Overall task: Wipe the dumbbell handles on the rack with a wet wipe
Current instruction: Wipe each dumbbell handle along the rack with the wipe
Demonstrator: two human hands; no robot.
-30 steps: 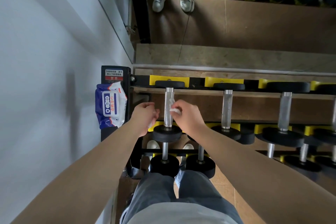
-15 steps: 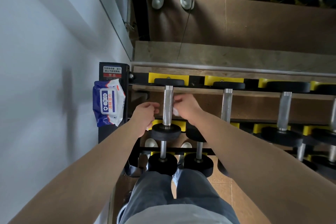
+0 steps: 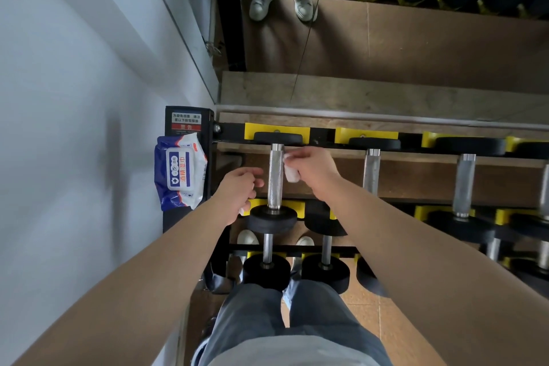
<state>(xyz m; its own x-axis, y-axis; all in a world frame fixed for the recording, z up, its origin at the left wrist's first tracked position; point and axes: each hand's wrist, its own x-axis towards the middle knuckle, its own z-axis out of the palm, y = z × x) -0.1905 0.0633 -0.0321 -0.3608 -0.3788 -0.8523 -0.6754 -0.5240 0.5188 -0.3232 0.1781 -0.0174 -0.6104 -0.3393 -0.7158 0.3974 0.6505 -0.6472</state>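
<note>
Against the white wall on the left, a blue pack of wet wipes (image 3: 179,171) lies on the black end post of the rack (image 3: 322,135). Just right of it is the person's left hand (image 3: 237,192), fingers curled in, its fingertips just beside the first dumbbell handle (image 3: 275,178). A white scrap (image 3: 242,211) peeks out under the heel of that hand. I cannot tell whether the fingers actually grip it.

The handle itself is knurled steel. It runs away from the person between two black weight heads that sit in yellow cradles on the top tier.

On the handle's right side, the right hand (image 3: 312,169) pinches a folded wet wipe (image 3: 291,174) between thumb and fingers, and the wipe is pressed against the upper part of the bar.

Further right, the neighbouring dumbbells (image 3: 372,172) sit in their own cradles, well apart from both hands. More dumbbells rest on the lower tier, near the person's grey trousers (image 3: 252,321). A mirror (image 3: 416,38) behind the rack reflects the floor and a row of weights.
</note>
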